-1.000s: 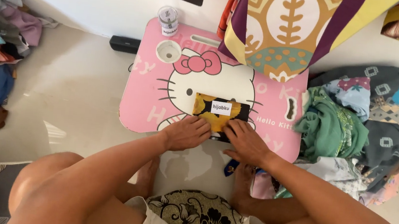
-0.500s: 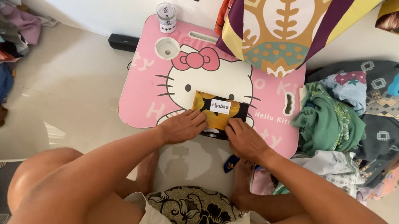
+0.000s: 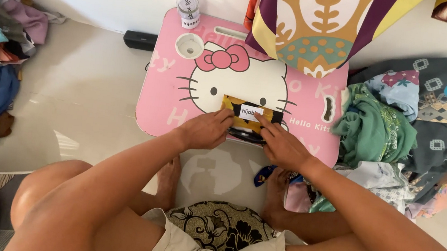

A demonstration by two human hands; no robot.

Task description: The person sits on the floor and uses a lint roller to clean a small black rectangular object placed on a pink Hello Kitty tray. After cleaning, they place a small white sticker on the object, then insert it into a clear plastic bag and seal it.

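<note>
We sat at the pink surface (image 3: 170, 109), clothes heaped at right (image 3: 395, 127). A folded yellow and black cloth (image 3: 249, 120) with a white label lay at its near middle. Our left hand (image 3: 206, 131) and right hand (image 3: 282, 144) pressed flat on it, fingers narrow, gripping nothing. The folding looked nearly done.

Under both hands: folded cloth (image 3: 250, 118) in mustard yellow and black, with a white label. Beneath it, pink lap table (image 3: 170, 109) printed with a white cartoon cat face, pink bow, black whiskers. Beyond the fingertips, hanging fabric (image 3: 322, 25) in purple, yellow and tan with a cream leaf motif. Right of the right hand (image 3: 282, 145), green crumpled garment (image 3: 372, 130) and dark grey cloth (image 3: 445, 126) with pale square motifs. Near the knees, black cushion (image 3: 218, 224) with cream flowers.
</note>
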